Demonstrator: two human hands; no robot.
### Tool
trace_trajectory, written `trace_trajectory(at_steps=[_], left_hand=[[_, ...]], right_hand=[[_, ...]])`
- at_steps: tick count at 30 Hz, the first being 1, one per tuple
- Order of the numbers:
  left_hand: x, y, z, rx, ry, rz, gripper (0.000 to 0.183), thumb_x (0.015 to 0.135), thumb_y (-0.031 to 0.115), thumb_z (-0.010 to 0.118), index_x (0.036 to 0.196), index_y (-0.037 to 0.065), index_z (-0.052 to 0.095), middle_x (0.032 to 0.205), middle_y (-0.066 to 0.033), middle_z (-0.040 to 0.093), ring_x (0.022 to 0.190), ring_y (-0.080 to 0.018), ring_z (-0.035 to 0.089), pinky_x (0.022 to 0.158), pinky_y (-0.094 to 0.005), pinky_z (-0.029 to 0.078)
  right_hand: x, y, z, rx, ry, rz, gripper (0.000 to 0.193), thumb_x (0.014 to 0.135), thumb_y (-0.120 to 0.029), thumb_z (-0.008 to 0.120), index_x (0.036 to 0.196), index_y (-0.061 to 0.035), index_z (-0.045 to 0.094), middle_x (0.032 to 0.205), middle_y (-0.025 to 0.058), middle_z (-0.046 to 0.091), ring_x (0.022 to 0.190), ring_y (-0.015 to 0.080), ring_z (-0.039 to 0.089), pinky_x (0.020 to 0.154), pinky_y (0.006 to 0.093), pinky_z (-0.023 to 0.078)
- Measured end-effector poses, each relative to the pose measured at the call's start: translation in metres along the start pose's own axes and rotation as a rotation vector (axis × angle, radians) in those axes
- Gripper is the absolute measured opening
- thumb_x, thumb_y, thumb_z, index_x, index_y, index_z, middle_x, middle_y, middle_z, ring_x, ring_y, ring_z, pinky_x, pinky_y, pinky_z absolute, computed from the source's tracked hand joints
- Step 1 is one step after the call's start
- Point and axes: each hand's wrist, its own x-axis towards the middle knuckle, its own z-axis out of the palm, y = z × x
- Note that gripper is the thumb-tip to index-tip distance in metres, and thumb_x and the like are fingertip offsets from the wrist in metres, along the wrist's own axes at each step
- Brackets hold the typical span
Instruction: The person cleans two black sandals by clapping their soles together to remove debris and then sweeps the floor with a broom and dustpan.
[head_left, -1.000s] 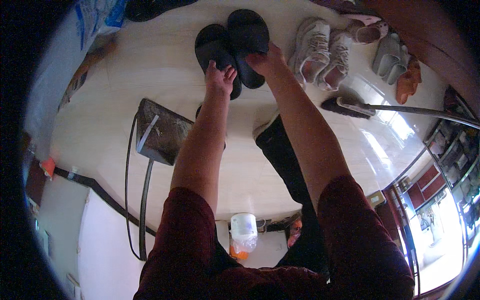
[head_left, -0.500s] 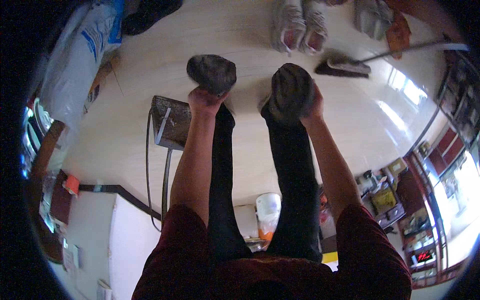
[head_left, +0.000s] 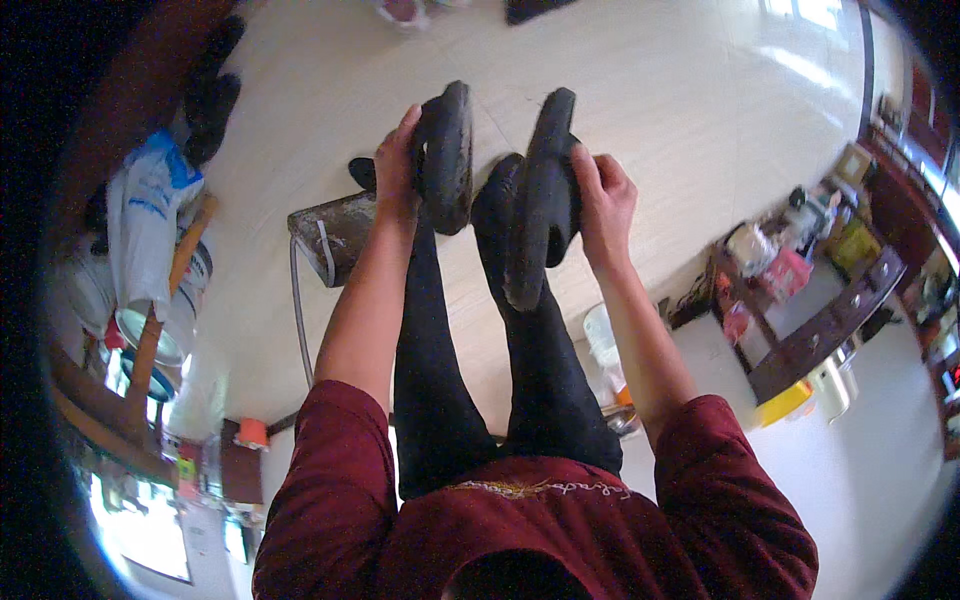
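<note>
My left hand [head_left: 397,165] is closed round a dark slipper [head_left: 458,160], which is turned on edge with its dirt-marked sole to the right. In my right hand [head_left: 607,205] is the matching slipper [head_left: 530,215], gripped by its upper, its sole to the left. The two soles face each other with a narrow gap between them. Both slippers are held above my legs; a dark-covered foot [head_left: 492,195] shows partly behind the right one. Beside my left forearm, a worn dustpan [head_left: 325,240] with a long handle lies on the floor.
At the left are a white and blue bag [head_left: 150,215], a wooden pole [head_left: 170,290] and several tubs. Dark shoes [head_left: 212,115] lie beyond the bag. A low drawer cabinet [head_left: 835,335] with items on top stands at the right. Light shoes [head_left: 403,12] sit at the far edge.
Both slippers have turned on edge, soles inward, and come closer together. My view has shifted, so the far shoes and broom have moved toward or past the upper edge.
</note>
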Motion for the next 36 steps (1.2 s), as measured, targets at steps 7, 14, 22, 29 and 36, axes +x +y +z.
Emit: trace_trajectory(at_steps=[7, 14, 22, 29, 36], left_hand=[[-0.052, -0.047, 0.122, 0.168, 0.029, 0.153, 0.030, 0.071, 0.021, 0.067, 0.084, -0.004, 0.057, 0.078, -0.0091, 0.059, 0.066, -0.0165, 0.057, 0.061, -0.0270, 0.047], [-0.070, -0.110, 0.188, 0.106, -0.265, -0.096, 0.029, 0.078, 0.025, 0.059, 0.090, -0.002, 0.058, 0.078, -0.0075, 0.061, 0.066, -0.0154, 0.058, 0.060, -0.0283, 0.048], [-0.072, -0.166, 0.220, 0.486, -0.219, -0.074, 0.069, 0.068, 0.047, 0.065, 0.109, 0.001, 0.035, 0.095, -0.0129, 0.048, 0.081, -0.0200, 0.052, 0.067, -0.0329, 0.046], [-0.070, -0.181, 0.196, 0.392, -0.315, -0.333, 0.095, 0.063, 0.039, 0.072, 0.129, 0.005, 0.012, 0.115, -0.0194, 0.039, 0.096, -0.0275, 0.049, 0.075, -0.0396, 0.046], [-0.089, -0.178, 0.204, 0.515, -0.142, -0.118, 0.103, 0.063, 0.033, 0.073, 0.132, 0.006, 0.002, 0.121, -0.0192, 0.035, 0.100, -0.0280, 0.048, 0.077, -0.0415, 0.045]], right_hand=[[0.038, 0.066, -0.047, 0.419, 0.161, 0.079, 0.044, 0.073, -0.036, 0.062, 0.056, 0.0030, 0.049, 0.051, 0.0044, 0.046, 0.052, 0.0093, 0.039, 0.046, 0.0274, 0.035], [0.128, 0.148, -0.103, 0.177, 0.412, 0.054, 0.053, 0.069, -0.050, 0.057, 0.059, 0.0021, 0.057, 0.056, 0.0161, 0.055, 0.050, 0.0244, 0.050, 0.056, 0.0373, 0.041], [0.108, 0.172, -0.146, 0.492, 0.463, 0.258, 0.078, 0.061, -0.058, 0.063, 0.106, 0.0029, 0.046, 0.108, 0.0231, 0.043, 0.103, 0.0333, 0.043, 0.089, 0.0400, 0.033], [0.067, 0.156, -0.155, 0.503, 0.195, 0.495, 0.108, 0.051, -0.055, 0.071, 0.129, -0.0001, 0.022, 0.128, 0.0235, 0.024, 0.117, 0.0343, 0.030, 0.094, 0.0419, 0.031], [0.069, 0.174, -0.149, 0.738, 0.142, 0.513, 0.100, 0.057, -0.042, 0.073, 0.128, 0.0003, 0.017, 0.122, 0.0222, 0.030, 0.106, 0.0302, 0.042, 0.084, 0.0399, 0.041]])
